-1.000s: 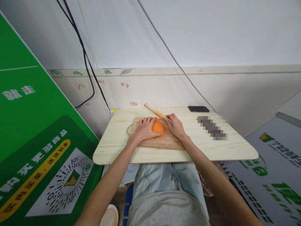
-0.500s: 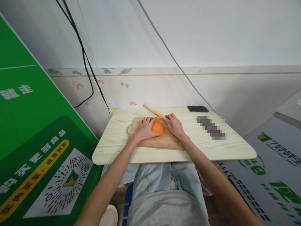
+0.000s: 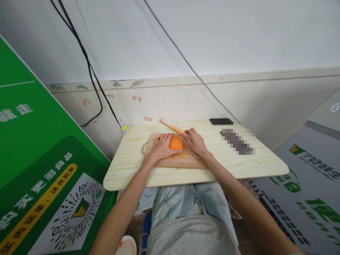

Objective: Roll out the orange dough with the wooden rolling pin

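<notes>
Where left grip [image 3: 162,147] cups, orange lump [image 3: 176,143], perhaps dough

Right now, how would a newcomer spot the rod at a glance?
On the pale table by the wall, find the wooden board near its front edge. The rod slants from the right hand, past the board's far edge, toward the wall. It is long, thin and tan, unlike the rounded orange lump cupped by the left hand.
</notes>
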A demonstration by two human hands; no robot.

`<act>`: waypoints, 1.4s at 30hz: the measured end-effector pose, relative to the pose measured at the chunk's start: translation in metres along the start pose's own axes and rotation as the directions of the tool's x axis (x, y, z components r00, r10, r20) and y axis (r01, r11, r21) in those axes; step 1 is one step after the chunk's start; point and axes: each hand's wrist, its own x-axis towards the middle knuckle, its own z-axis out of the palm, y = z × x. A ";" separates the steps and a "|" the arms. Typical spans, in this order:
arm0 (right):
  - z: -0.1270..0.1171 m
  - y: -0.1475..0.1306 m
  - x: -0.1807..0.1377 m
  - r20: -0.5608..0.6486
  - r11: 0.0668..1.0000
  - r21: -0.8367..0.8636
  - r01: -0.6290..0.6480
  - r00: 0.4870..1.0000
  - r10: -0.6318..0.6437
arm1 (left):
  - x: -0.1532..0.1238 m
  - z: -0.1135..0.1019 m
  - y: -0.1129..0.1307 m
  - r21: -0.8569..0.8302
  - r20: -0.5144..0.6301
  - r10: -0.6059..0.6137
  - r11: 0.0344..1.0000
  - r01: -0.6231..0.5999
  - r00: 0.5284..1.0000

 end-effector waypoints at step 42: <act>0.001 0.001 0.000 -0.018 1.000 0.024 -0.010 1.000 0.010 | 0.014 -0.001 -0.037 -0.368 -0.175 -0.279 0.908 0.200 0.944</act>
